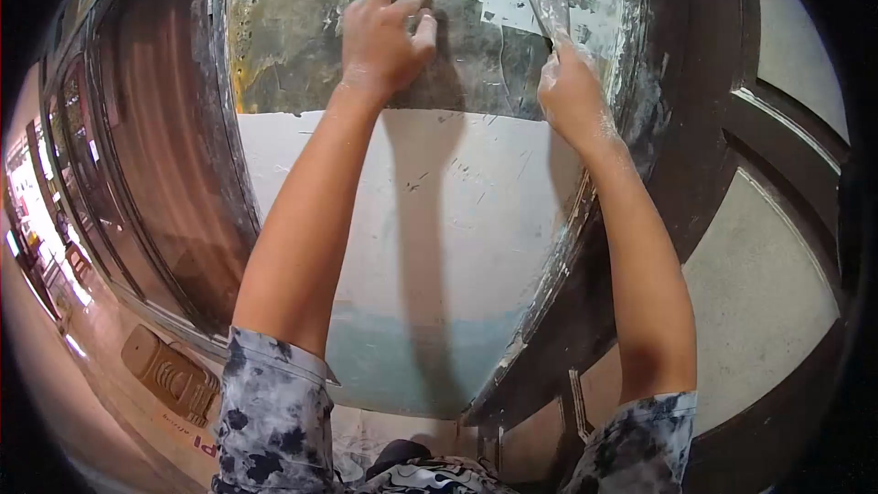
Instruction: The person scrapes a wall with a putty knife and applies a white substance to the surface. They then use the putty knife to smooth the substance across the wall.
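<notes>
Steel-grey flat-bladed scraper [551, 9] sits high on the patchy white-and-dark plastered wall panel [412, 201] — our right hand [572, 82], grip clenched on it, pressing the blade in, our left hand [384, 32] spread open, bracing against the plaster.

Below the fingers [412, 2] the wall [430, 220] runs pale, then blue-green at its foot. A dark wooden frame [681, 174] borders it to their right, with grey panels [759, 293] beyond. To their left stands a brown door [165, 155]; far below left, bright light falls on the floor [91, 380].
</notes>
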`<action>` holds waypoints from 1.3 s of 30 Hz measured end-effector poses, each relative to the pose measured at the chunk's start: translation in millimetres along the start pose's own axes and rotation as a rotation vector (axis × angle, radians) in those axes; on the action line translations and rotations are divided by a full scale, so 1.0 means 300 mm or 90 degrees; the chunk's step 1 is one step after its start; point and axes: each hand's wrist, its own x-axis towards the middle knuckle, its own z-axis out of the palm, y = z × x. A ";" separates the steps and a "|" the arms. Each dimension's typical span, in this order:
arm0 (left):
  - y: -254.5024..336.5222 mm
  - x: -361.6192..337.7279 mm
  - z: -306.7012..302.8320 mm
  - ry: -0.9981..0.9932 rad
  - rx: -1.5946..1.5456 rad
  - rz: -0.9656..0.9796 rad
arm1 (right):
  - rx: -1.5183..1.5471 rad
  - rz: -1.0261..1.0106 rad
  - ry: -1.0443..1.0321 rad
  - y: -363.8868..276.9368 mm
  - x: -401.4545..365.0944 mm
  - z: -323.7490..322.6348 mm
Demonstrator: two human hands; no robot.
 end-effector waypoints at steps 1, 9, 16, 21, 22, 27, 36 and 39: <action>-0.051 -0.001 0.012 0.001 -0.002 0.000 | -0.037 -0.028 -0.010 0.027 0.003 0.019; -0.237 -0.074 0.076 0.032 0.165 0.072 | -0.045 0.024 -0.019 0.000 -0.025 0.048; -0.252 -0.086 0.081 0.062 0.122 0.082 | -0.112 -0.017 0.074 0.036 -0.057 0.100; -0.246 -0.081 0.078 0.058 0.139 0.084 | -0.101 -0.083 0.092 0.051 0.041 0.055; -0.245 -0.081 0.078 0.054 0.141 0.080 | -0.102 -0.081 0.095 0.053 0.059 0.036; -0.244 -0.084 0.075 0.060 0.126 0.086 | -0.125 -0.033 0.029 0.038 0.005 0.038; -0.238 -0.085 0.070 0.055 0.134 0.070 | -0.113 -0.059 0.078 0.003 0.128 0.018; -0.239 -0.097 0.069 0.055 0.124 0.062 | -0.082 -0.044 0.078 -0.006 0.055 0.053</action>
